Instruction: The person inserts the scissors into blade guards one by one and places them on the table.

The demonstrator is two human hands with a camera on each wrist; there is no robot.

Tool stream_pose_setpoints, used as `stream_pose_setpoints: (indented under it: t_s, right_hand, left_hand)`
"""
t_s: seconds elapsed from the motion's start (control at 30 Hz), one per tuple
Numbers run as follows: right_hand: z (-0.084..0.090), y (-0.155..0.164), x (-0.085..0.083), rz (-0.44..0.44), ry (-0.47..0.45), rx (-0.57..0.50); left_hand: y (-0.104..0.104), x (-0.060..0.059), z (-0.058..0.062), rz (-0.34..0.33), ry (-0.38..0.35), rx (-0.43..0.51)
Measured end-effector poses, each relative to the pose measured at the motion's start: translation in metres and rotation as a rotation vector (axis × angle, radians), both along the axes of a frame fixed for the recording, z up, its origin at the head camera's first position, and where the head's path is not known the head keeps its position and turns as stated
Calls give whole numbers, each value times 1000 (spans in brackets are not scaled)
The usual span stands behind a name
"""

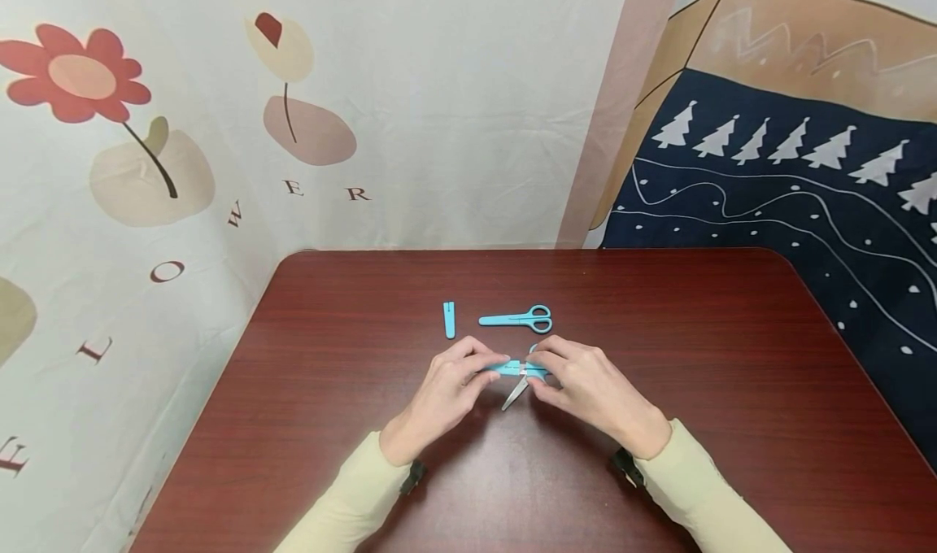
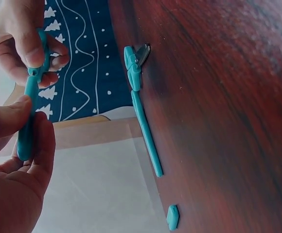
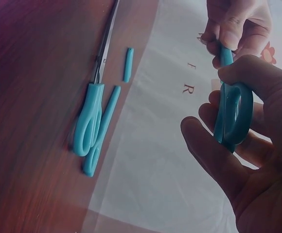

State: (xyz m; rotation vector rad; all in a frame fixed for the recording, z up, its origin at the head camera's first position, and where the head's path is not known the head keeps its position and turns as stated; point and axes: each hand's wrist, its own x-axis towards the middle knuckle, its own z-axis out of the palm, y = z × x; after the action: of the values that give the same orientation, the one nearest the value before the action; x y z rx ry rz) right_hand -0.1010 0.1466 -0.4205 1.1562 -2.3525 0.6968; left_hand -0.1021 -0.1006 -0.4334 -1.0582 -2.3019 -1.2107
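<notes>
While your dark red table (image 1: 659, 423) fronts printed cloths, both hands, left (image 1: 446, 386) and right (image 1: 586, 386), pinch one of two blue scissors (image 1: 521, 372) (another (image 1: 518, 319) lies beyond, beside one cap (image 1: 450, 319)).

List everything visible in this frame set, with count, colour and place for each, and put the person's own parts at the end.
held scissors: 1, light blue handles and sleeve, one bare metal blade showing; above the table's near middle, between both hands.
second scissors: 1, light blue, lying flat on the table beyond the hands.
small cap: 1, light blue, on the table left of the second scissors, apart from them.
table: 1, dark reddish-brown wood.
flower cloth: 1, cream with red flower and letters, behind and left.
tree cloth: 1, navy and tan with white trees, right.
sleeves: 2, pale yellow.
left hand: 1, pinches the blue sleeve end.
right hand: 1, grips the handle end.
</notes>
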Motion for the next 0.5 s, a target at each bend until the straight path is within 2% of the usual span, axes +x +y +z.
stream_pose_setpoints:
  t_s: [0.5]
  right_hand:
    - [1, -3, 1, -11, -5, 8]
  left_hand:
    - [2, 1, -2, -8, 4, 10]
